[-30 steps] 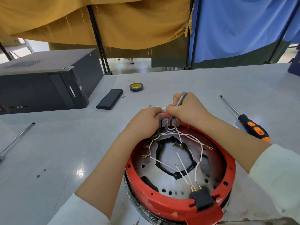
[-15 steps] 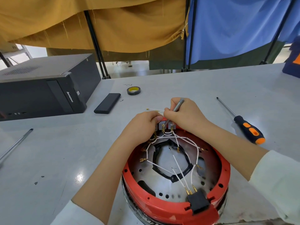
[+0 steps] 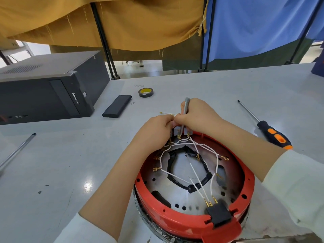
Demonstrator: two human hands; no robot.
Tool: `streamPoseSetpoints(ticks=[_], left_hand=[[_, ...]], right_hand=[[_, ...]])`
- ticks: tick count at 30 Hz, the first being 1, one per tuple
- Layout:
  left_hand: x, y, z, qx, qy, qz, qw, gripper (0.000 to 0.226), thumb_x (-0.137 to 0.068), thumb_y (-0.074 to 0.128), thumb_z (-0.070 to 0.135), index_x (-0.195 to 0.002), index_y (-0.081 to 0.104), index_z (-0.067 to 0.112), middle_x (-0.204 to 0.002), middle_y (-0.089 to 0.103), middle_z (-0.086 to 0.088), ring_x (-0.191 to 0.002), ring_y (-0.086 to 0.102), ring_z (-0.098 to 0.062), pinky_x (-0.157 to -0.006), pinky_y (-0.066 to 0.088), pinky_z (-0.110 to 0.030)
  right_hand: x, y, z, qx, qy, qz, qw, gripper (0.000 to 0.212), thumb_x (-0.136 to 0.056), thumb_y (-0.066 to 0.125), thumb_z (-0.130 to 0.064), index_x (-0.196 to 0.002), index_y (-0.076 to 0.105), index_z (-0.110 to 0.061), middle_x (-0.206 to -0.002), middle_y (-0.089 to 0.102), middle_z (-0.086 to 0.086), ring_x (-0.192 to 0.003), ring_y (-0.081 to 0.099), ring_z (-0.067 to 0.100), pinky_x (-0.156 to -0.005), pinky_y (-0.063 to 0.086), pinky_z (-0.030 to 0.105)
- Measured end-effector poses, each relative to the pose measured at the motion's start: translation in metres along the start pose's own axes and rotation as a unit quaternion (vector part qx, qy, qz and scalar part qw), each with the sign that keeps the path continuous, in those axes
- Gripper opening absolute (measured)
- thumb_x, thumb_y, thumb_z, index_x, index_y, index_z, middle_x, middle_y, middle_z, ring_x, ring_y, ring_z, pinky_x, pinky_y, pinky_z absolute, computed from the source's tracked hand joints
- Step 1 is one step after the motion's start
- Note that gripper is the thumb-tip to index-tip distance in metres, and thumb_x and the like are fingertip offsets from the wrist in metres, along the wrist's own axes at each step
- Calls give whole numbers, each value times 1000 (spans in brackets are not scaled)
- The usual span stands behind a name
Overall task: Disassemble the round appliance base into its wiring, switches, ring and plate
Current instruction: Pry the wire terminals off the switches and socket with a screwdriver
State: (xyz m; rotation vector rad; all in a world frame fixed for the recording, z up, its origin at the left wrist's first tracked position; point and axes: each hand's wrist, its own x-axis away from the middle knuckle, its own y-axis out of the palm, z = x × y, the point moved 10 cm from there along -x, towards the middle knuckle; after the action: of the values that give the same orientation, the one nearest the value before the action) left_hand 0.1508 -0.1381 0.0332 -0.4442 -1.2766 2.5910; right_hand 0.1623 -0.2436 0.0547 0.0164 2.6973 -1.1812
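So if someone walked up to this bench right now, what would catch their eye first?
Probably the red ring of the round base at the near edge, white wires looping over its metal plate. At its far rim the left hand and right hand work a thin grey tool at the switches.

Bench (image 3: pixel 52 172) open at lower left. Computer case (image 3: pixel 43 95) blocks upper left; screwdriver (image 3: pixel 270 134) lies at right; white wires (image 3: pixel 198 146) cross the red ring's (image 3: pixel 175 223) interior.

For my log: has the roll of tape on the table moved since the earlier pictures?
No. The tape roll lies beside the far end of the black bar, as before; only the camera shifted.
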Motion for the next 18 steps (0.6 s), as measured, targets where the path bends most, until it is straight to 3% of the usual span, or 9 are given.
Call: streamPoseSetpoints(ticks=[4,8,15,18], left_hand=[[0,-1,0,2,-4,-1,1000,27,-99,41,28,-112,64,24,-67,47,13,-59,43,-5,-53,30,-21],[2,-1,2,2,-5,-4,1000,28,-99,40,28,-113,64,23,-67,46,13,-58,42,-5,-52,29,-22],[2,-1,1,4,-12,-6,1000,27,-99,40,29,-109,64,23,-69,50,9,-61,45,-8,-53,32,-25],[3,0,2,6,-14,-12,1000,26,-99,40,29,-106,64,24,-83,61,0,-73,52,-16,-62,38,-29]], right_hand=[[3,-7,3,-36,-17,36,999,37,-74,64,-17,-51,34,-17,-49,35,-4,-48,34,12,-47,27,27],[5,-11,1,-38,-26,55,997,36,-72,62,-18,-51,34,-18,-48,34,-6,-45,33,8,-40,27,15],[11,-15,0,-47,-34,80,995,35,-72,62,-16,-49,35,-18,-44,34,-8,-40,36,4,-40,29,14],[13,-21,3,-76,-22,78,994,30,-74,60,-15,-52,40,-15,-41,43,-5,-39,40,4,-40,30,13]])
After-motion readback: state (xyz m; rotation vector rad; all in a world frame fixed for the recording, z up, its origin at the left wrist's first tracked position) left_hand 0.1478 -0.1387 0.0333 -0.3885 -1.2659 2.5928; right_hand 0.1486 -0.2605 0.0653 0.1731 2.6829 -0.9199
